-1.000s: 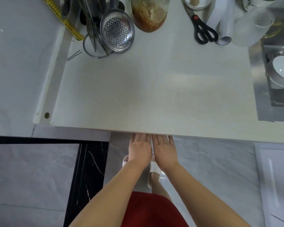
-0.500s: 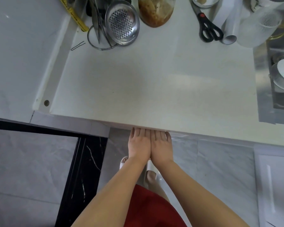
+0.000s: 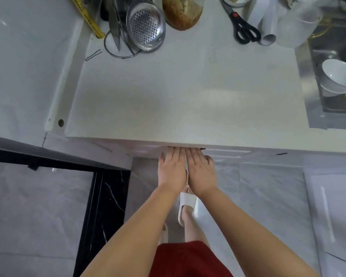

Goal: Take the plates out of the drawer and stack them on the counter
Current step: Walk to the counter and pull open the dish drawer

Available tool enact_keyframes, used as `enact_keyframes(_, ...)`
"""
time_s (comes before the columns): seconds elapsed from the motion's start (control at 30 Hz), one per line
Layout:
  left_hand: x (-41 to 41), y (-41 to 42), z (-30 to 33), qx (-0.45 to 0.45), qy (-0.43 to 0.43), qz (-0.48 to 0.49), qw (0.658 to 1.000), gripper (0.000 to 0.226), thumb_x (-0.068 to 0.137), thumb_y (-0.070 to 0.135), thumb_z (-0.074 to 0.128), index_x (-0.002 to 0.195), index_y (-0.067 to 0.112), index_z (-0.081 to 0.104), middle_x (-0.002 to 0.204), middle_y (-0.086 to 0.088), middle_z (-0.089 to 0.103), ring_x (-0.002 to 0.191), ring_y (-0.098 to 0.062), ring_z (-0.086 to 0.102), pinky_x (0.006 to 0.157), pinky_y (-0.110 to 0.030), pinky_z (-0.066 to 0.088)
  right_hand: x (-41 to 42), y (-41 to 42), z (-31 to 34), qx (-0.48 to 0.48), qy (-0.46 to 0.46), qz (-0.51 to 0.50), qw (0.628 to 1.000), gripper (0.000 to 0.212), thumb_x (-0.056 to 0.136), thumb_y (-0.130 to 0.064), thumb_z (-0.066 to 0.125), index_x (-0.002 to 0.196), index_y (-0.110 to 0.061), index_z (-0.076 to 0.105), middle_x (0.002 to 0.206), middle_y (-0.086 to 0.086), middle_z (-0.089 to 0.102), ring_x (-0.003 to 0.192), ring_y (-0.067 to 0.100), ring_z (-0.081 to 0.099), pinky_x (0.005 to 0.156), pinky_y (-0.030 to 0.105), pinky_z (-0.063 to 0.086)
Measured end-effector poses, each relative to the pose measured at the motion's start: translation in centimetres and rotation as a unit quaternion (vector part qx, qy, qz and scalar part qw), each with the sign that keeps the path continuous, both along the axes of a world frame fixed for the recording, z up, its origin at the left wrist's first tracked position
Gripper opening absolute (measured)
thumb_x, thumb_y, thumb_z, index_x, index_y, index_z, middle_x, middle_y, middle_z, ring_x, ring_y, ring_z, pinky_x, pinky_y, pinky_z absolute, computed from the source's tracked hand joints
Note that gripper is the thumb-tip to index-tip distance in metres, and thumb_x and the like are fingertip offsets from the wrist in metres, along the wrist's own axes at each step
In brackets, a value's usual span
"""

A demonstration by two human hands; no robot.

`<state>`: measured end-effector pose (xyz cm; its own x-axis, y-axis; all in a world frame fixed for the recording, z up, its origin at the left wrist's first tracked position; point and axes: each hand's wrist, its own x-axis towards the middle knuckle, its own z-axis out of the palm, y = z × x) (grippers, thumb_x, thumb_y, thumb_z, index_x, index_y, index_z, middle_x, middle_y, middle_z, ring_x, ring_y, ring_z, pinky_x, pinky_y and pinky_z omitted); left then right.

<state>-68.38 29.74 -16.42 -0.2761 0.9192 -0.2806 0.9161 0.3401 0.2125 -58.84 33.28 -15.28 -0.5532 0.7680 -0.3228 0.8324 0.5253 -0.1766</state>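
Note:
No plate is in view. My left hand and my right hand lie side by side, palms down, just below the front edge of the white counter. Their fingertips reach into a thin dark gap at the top of the white drawer front, where the counter edge hides them. Both thumbs stick out to the sides. The drawer's inside is hidden.
At the counter's back stand a metal strainer in a wire rack, a jar of food, black scissors and a clear jug. White bowls sit in the steel sink on the right. A dark appliance edge stands lower left.
Both hands have stayed together at the counter's front edge. A thin dark gap now shows at the fingertips, and more of the white drawer front is visible as the view shifted.

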Motion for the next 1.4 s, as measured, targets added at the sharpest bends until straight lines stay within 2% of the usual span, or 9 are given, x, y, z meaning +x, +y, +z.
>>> enact_keyframes(0.27,-0.7,-1.9,0.3,-0.008,-0.015,-0.045,0.999,0.068,0.089,0.012,0.042,0.149,0.013,0.011,0.156,-0.002,0.017,0.146,-0.02,0.005,0.119,-0.04,0.01,0.8,-1.6,-0.2,-0.01,0.032,-0.009,0.999,0.071,0.087,-0.005,0.044,0.15,-0.013,0.013,0.158,0.003,0.019,0.147,0.016,0.012,0.119,0.036,0.011)
enact_keyframes(0.5,0.5,-6.8,0.7,-0.034,0.016,-0.103,0.994,0.069,0.095,0.026,0.038,0.15,0.009,0.001,0.158,-0.007,0.011,0.146,-0.024,0.001,0.119,-0.046,0.004,3.2,-5.8,0.1,0.003,0.049,0.018,0.999,0.066,0.089,-0.002,0.042,0.15,-0.016,0.02,0.157,-0.002,0.024,0.147,0.013,0.015,0.12,0.037,0.003)
enact_keyframes(0.6,1.3,-8.5,1.6,-0.031,0.011,-0.109,0.993,0.068,0.096,0.029,0.04,0.15,0.009,0.002,0.157,-0.008,0.014,0.146,-0.026,0.006,0.12,-0.045,0.004,4.0,-7.6,0.9,0.031,0.079,0.006,0.996,0.064,0.086,-0.001,0.048,0.146,-0.015,0.031,0.152,0.001,0.036,0.143,0.017,0.027,0.119,0.038,0.01)
enact_keyframes(0.7,2.1,-9.9,2.8,0.042,0.038,-0.103,0.993,0.07,0.089,0.028,0.05,0.149,0.011,0.018,0.153,-0.01,0.029,0.142,-0.029,0.025,0.119,-0.044,0.016,4.6,-9.1,1.6,0.073,0.09,-0.022,0.993,0.065,0.081,0.001,0.054,0.142,-0.01,0.039,0.147,0.009,0.042,0.139,0.025,0.036,0.117,0.045,0.023)
enact_keyframes(0.77,2.3,-10.3,3.2,0.043,0.045,-0.111,0.992,0.075,0.09,0.03,0.049,0.15,0.011,0.009,0.157,-0.011,0.018,0.144,-0.031,0.017,0.119,-0.048,0.009,4.8,-9.6,2.2,0.061,0.066,-0.045,0.995,0.067,0.084,-0.003,0.051,0.147,-0.013,0.028,0.154,0.01,0.03,0.144,0.027,0.024,0.119,0.047,0.018)
enact_keyframes(0.83,2.4,-10.4,3.3,-0.01,0.047,-0.12,0.992,0.079,0.092,0.033,0.045,0.15,0.013,-0.005,0.16,-0.009,0.001,0.146,-0.033,0.0,0.117,-0.054,-0.003,5.2,-9.8,2.5,0.023,0.016,-0.06,0.998,0.07,0.091,-0.01,0.044,0.151,-0.017,0.009,0.16,0.007,0.008,0.149,0.025,0.001,0.12,0.047,0.004)
enact_keyframes(0.93,2.6,-10.4,3.4,-0.044,0.062,-0.122,0.99,0.079,0.092,0.028,0.045,0.15,0.016,-0.008,0.16,-0.005,-0.003,0.146,-0.031,-0.006,0.114,-0.061,-0.006,6.1,-9.5,2.9,-0.003,-0.033,-0.07,0.997,0.07,0.095,-0.013,0.037,0.151,-0.018,-0.004,0.161,0.003,-0.006,0.148,0.024,-0.01,0.12,0.05,-0.002)
enact_keyframes(1.1,2.8,-10.1,4.0,-0.024,0.049,-0.087,0.995,0.076,0.089,0.017,0.049,0.15,0.019,0.003,0.157,-0.003,0.015,0.143,-0.029,0.012,0.115,-0.06,0.002,6.9,-8.9,3.6,-0.005,-0.045,-0.053,0.998,0.065,0.094,-0.01,0.037,0.151,-0.019,0.007,0.16,-0.003,0.01,0.148,0.017,0.005,0.118,0.054,0.0)
enact_keyframes(1.4,5.3,-11.8,4.9,-0.04,0.059,-0.069,0.995,0.067,0.094,0.02,0.047,0.149,0.025,0.009,0.154,-0.009,0.019,0.141,-0.035,0.016,0.119,-0.049,0.008,8.9,-9.7,3.7,-0.014,-0.004,-0.019,1.0,0.06,0.089,-0.005,0.044,0.143,-0.023,0.028,0.148,-0.006,0.031,0.137,0.021,0.025,0.117,0.053,0.006)
